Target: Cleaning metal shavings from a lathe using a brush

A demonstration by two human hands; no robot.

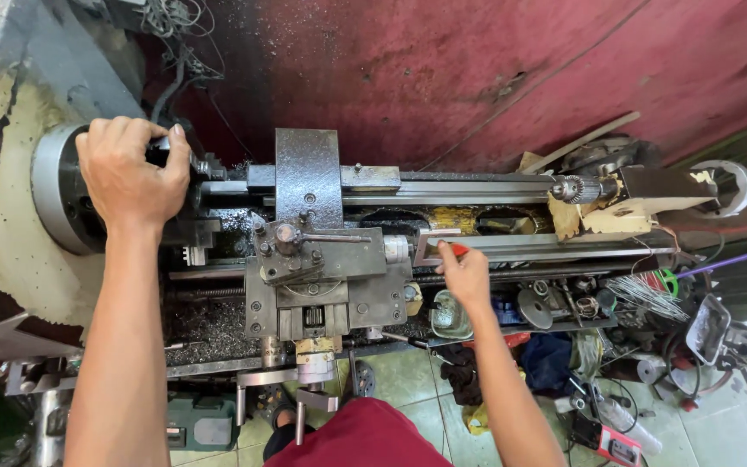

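A: Where is the left hand (131, 177)?
B: Closed round the lathe chuck (67, 186), at nine o'clock from the tool post (291, 242).
A: And the right hand (464, 275)?
B: Pinching a red-handled square (438, 246) at three o'clock on the lathe bed (477, 186), whose long axis runs nine to three.

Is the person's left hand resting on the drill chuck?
No, the left hand grips the lathe chuck; the drill chuck sits untouched far right.

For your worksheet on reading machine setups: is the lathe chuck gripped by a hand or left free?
Gripped: the left hand wraps over the chuck.
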